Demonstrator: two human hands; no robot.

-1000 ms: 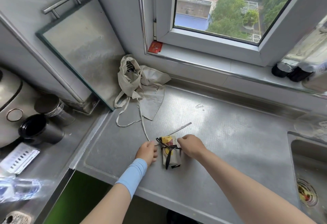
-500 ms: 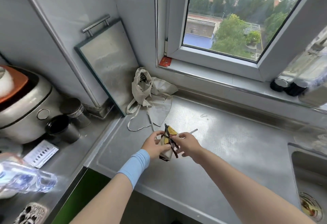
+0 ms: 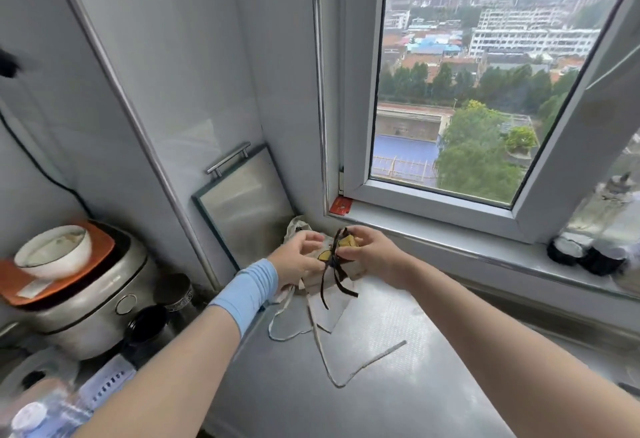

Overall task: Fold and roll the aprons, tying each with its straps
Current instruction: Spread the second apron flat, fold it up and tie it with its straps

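The rolled apron [image 3: 353, 269], bound by dark straps [image 3: 341, 281] whose ends dangle, is held above the worktop [image 3: 398, 403] in the corner by the window. The left hand [image 3: 298, 257] and right hand [image 3: 372, 252] each have their grip closed on one end. Beneath lies a loose beige apron [image 3: 327, 313], its pale strap [image 3: 363, 365] trailing across the worktop.

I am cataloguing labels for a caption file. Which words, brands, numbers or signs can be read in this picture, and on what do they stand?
No text can be read.
Red tag by the window: too small.
Sticker on the orange lid: blurred.
Card at lower left: marks blurred.
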